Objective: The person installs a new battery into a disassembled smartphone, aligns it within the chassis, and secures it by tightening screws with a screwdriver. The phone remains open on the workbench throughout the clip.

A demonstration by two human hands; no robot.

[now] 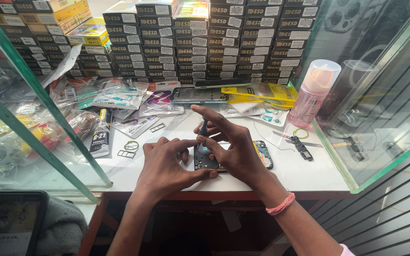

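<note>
We have an opened phone (207, 160) lying flat near the front edge of the white counter (304, 176). Our left hand (165, 167) pinches its edge, fingers clamped; our right hand (233, 144) grips an upright screwdriver (203, 128) over it. A pink bottle (313, 93) stands well apart.

Both forearms are showing bare, without sleeves. The right wrist is wearing a pink thread band (281, 204). A pink garment edge (346, 248) is appearing near the right elbow.
</note>
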